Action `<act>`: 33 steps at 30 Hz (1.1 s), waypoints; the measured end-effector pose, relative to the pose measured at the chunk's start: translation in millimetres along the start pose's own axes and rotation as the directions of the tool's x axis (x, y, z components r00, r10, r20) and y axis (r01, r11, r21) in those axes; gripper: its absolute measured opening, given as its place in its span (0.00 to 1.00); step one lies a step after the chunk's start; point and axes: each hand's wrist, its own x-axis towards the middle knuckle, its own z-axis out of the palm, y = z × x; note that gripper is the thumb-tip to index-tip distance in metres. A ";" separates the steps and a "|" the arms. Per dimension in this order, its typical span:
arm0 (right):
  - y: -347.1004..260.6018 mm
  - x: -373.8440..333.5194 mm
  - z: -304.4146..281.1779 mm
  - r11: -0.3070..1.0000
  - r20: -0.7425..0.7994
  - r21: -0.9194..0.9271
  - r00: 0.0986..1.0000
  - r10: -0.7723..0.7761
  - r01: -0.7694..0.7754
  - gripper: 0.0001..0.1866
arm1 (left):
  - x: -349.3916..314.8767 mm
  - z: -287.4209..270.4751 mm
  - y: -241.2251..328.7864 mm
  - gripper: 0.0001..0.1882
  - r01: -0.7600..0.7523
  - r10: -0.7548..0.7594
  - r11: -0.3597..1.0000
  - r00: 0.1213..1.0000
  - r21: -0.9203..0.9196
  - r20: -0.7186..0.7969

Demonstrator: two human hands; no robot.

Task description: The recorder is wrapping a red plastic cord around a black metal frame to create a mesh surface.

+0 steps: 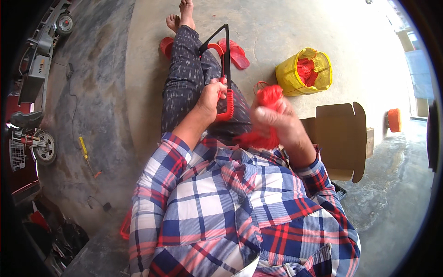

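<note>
My left hand (pixel 214 96) is closed round the side of a black angular frame (pixel 227 60) that rests over my lap. Red cord is wound tightly round the frame's near part, forming a ribbed red wrapping (pixel 230 104). More red shows on the frame's far left part, by my knee. My right hand (pixel 285 124), somewhat blurred, grips a thick bundle of red cord (pixel 269 96) just right of the frame. Loose strands of the bundle hang below the fingers toward my lap.
A yellow see-through basket (pixel 286 74) with red material inside stands at the right. Nearer are an open cardboard box (pixel 339 138) and an orange block (pixel 394 120). Red slippers (pixel 237 54) lie by my legs, a yellow-handled screwdriver (pixel 83 147) at left, near a wheeled vehicle (pixel 44 147).
</note>
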 end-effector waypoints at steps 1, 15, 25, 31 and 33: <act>2.2 -5.1 4.2 1.000 0.012 0.002 1.000 -0.005 0.005 0.12 | -0.7 1.4 0.4 0.16 0.015 -0.015 1.000 1.000 0.016 -0.020; -44.6 31.8 -39.9 0.445 0.375 -0.774 0.892 -0.251 0.451 0.14 | -32.3 21.8 59.9 0.06 -0.503 0.637 0.708 0.758 0.496 -0.139; 63.4 86.1 -44.6 0.492 0.011 -0.866 0.987 -0.158 0.088 0.24 | -35.5 -5.5 28.4 0.13 -0.261 0.601 0.490 0.792 0.832 -0.106; 26.7 64.8 -23.0 0.195 0.325 -0.862 0.805 -0.496 0.468 0.28 | -59.7 30.2 89.5 0.07 -0.453 0.595 0.735 0.787 0.504 -0.161; 27.4 68.8 -36.3 0.366 0.234 -0.795 0.802 -0.550 0.483 0.27 | -61.7 38.1 96.9 0.09 -0.150 0.150 0.989 0.989 -0.006 0.004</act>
